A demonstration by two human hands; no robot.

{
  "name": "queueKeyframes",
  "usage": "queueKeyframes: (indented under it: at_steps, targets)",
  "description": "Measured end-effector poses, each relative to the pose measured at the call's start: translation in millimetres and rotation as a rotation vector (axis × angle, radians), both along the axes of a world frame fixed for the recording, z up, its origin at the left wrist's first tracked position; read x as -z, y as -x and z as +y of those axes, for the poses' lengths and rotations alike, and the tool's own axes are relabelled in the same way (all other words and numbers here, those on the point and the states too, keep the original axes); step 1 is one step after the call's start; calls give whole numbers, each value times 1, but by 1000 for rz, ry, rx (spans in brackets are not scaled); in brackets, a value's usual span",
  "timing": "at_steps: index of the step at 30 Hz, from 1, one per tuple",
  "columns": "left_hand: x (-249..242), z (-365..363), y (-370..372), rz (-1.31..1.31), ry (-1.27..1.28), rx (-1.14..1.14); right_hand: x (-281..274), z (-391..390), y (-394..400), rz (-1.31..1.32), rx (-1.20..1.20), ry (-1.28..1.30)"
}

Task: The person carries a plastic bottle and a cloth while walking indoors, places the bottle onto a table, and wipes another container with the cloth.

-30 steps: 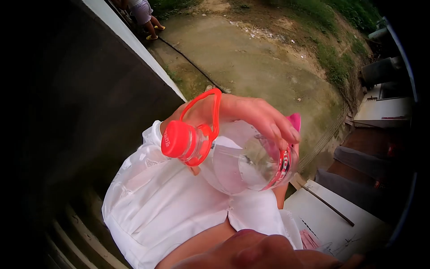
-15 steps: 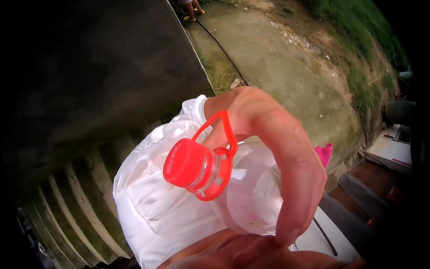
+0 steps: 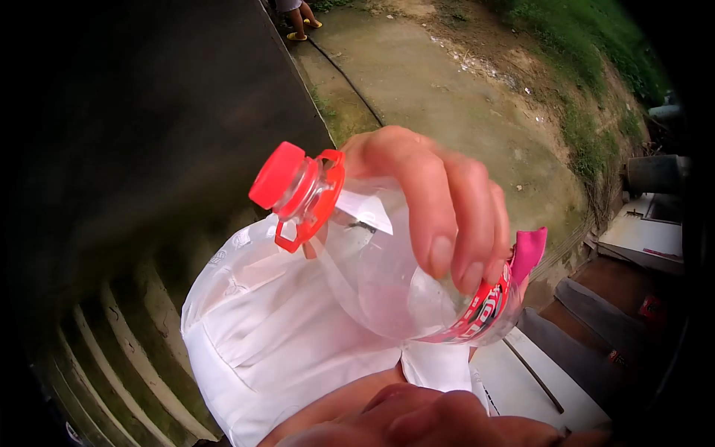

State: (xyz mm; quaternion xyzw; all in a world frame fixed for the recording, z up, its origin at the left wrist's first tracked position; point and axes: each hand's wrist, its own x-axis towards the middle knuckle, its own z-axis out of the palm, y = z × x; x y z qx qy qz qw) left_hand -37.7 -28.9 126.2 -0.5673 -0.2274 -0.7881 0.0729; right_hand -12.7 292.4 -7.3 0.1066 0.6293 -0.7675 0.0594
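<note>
A clear plastic bottle with a red cap, a red neck ring and a red label near its base lies tilted, cap to the upper left. Curled over the bottle from above, my left hand is closed on it, its fingertips on the bottle's side by the label. A small patch of skin shows behind the base beside a pink piece of material; if it is my right hand, its fingers are hidden. A white garment shows behind the bottle.
Concrete ground with a black hose stretches beyond. At the top left stands another person, with legs and yellow footwear visible. Steps are at lower left, a dark surface at upper left, and a white panel at lower right.
The bottle has shifted up and left and turned, so more of its side and the red label show. The fingers of my left hand now lie spread along its side, less tightly curled.
</note>
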Motion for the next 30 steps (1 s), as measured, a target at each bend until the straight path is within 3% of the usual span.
queueKeyframes:
  at_steps: [2,4,6,8,10,11,14,16,17,19,20,22,24,26,28,30]
  targets:
    - [29,-12,5,-186,76,-205,-17,1,12,157,80,79]
    - [57,-29,27,-166,276,-376,-41,1,21,374,97,331]
    - [76,-18,27,-148,451,-524,-46,-12,10,502,116,73]
    - [89,4,25,-127,457,-533,-89,-66,19,811,-330,-524]
    - [93,10,20,-113,467,-568,-70,-106,33,910,-287,-429]
    - [94,6,18,-134,465,-631,-48,-101,37,690,-309,-418]
    - [91,-11,8,-129,478,-710,39,-81,65,630,-320,-362]
    - [91,-17,2,-108,569,-625,81,-71,76,63,-326,-281]
    - [96,-19,1,-135,535,-613,95,-67,80,73,-328,-283]
    - [105,-29,-2,-176,495,-648,109,-58,74,-429,33,368]
    - [109,-32,-2,-224,456,-679,108,-51,73,-426,23,365]
    - [113,-36,-1,-222,481,-678,79,-46,66,-194,-13,592]
    - [122,-34,-2,-227,512,-659,34,-56,62,-160,-3,494]
    - [132,-25,1,-316,464,-608,5,-64,58,133,-406,100]
    - [126,-27,5,-324,445,-610,-11,-89,60,451,-553,-317]
    - [126,-32,9,-328,418,-618,15,-88,69,113,-563,-381]
